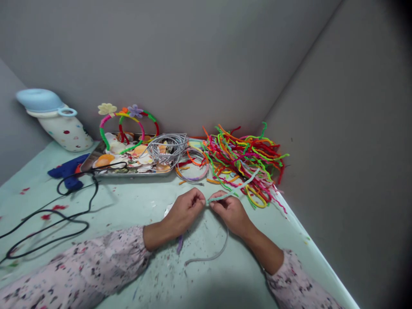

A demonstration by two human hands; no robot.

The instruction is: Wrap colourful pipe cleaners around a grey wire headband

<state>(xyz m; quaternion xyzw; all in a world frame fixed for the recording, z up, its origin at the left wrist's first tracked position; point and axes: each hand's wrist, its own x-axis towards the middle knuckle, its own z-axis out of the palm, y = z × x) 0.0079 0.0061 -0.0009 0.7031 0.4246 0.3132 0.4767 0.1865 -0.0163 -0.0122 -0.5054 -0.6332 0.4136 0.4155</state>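
Observation:
My left hand (185, 212) and my right hand (229, 210) meet over the pale green table (135, 206), fingers pinched together on a light green pipe cleaner (238, 188) that runs up and right toward the pile. A thin grey headband (210, 255) curves on the table under my right wrist; a purple piece (179, 244) peeks out beneath my left wrist. Both hands are closed.
A heap of coloured pipe cleaners (244, 159) lies at the back right corner. A metal tray (128, 161) holds shells, decorated headbands (128, 122) and grey bands (167, 148). A blue glue gun (69, 169) with black cable (58, 214) lies left; a white spotted container (61, 122) stands behind.

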